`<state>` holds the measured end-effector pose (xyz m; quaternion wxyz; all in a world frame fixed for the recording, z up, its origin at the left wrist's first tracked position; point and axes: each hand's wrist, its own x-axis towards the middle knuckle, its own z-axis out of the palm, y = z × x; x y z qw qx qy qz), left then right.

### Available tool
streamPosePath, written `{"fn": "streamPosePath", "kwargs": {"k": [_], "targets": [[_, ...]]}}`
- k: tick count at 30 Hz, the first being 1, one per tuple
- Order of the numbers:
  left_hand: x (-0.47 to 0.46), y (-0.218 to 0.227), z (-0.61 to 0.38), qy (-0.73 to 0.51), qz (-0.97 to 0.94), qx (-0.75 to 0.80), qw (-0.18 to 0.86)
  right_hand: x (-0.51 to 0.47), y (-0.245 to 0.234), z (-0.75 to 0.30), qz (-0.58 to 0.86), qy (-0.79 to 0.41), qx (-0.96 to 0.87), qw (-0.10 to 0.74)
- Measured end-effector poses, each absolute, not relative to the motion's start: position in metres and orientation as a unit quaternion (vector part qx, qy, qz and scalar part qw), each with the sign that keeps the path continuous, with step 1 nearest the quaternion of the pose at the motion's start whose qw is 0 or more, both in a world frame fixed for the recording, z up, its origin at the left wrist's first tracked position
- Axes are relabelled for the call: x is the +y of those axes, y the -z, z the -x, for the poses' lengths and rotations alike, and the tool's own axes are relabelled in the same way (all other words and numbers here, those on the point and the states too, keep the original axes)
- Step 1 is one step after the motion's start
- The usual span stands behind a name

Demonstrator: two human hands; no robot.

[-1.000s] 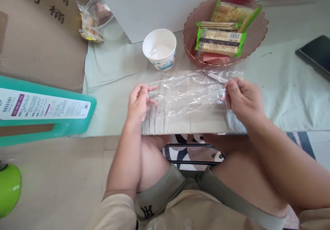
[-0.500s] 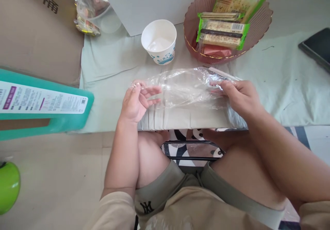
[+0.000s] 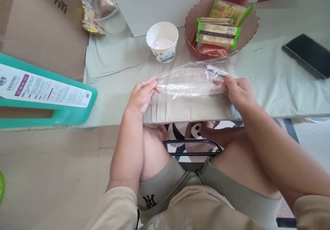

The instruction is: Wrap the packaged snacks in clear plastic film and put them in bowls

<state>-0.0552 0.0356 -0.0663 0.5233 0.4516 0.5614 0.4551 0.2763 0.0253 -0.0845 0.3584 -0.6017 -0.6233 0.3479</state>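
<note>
A clear plastic bag (image 3: 188, 82) lies folded into a narrow strip on the pale green tablecloth (image 3: 116, 68), near the table's front edge. My left hand (image 3: 141, 95) presses its left end with the fingers held together and stretched along the fold. My right hand (image 3: 235, 90) pinches the right end, close to the bag's zip strip.
Behind the bag stand a white paper bowl (image 3: 163, 44) and a pink scalloped dish (image 3: 219, 30) of green-wrapped biscuit packs. A black phone (image 3: 306, 55) lies at the right. A teal stool (image 3: 43, 99) and a cardboard box (image 3: 43, 27) are at the left.
The bag went from spread flat to folded over into a narrow strip. My left hand closed its spread fingers onto the left end, and my right hand shifted slightly toward me.
</note>
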Motion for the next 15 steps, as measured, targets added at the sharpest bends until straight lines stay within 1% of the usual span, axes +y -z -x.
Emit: {"fn": "streamPosePath", "kwargs": {"k": [3, 9, 12, 15], "targets": [[0.036, 0.067, 0.057, -0.463, -0.424, 0.581, 0.519, 0.022, 0.085, -0.275, 0.654, -0.339, -0.572, 0.361], [0.035, 0.071, 0.062, -0.466, -0.387, 0.641, 0.472, 0.012, 0.08, -0.267, 0.697, -0.297, -0.565, 0.326], [0.034, 0.072, 0.065, -0.457, -0.415, 0.665, 0.421, 0.009, 0.083, -0.268, 0.69, -0.275, -0.58, 0.335], [0.032, 0.072, 0.069, -0.455, -0.428, 0.693, 0.361, 0.01, 0.087, -0.27, 0.634, -0.24, -0.645, 0.353]]}}
